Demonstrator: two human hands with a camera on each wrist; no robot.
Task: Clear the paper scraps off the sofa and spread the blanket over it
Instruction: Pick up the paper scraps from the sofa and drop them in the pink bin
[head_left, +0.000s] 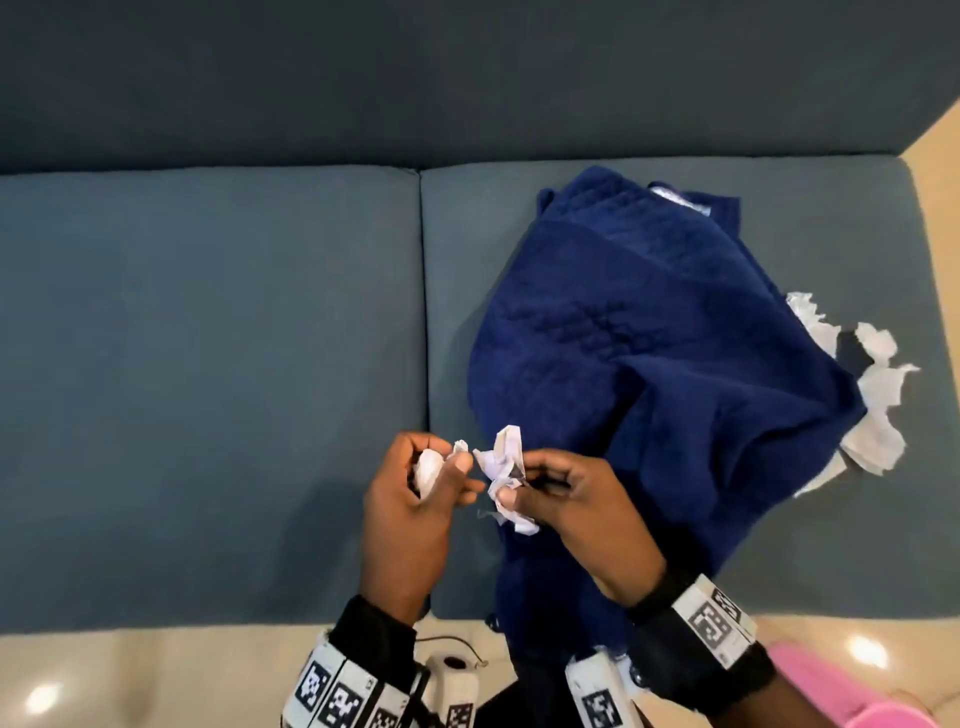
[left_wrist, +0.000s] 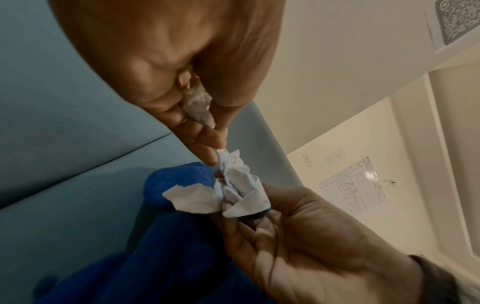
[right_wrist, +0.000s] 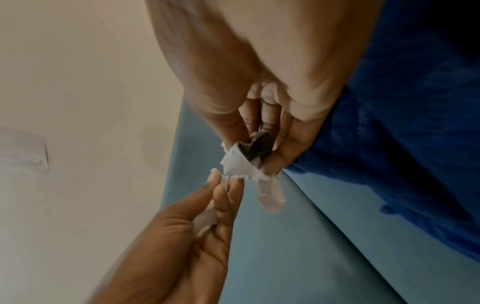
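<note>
Hands (head_left: 410, 499) (head_left: 576, 499) pinch paper scraps (head_left: 504, 467) beside blanket (head_left: 649, 364) edge; left sofa (head_left: 208, 364) cushion bare.

Glossy cream floor (head_left: 156, 675) reflects ceiling lights; printed sheets (left_wrist: 353, 185) hang on a cream wall (left_wrist: 337, 61).

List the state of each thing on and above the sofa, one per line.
Left hand: holds a crumpled wad, fingertips pinching the right hand's scrap.
Right hand: pinches a crumpled scrap.
Wad: balled in the left palm.
Blanket: bunched on the right cushion, not spread.
Loose scraps: on the seat at the blanket's right edge, partly under it.
Sofa: left cushion bare.
</note>
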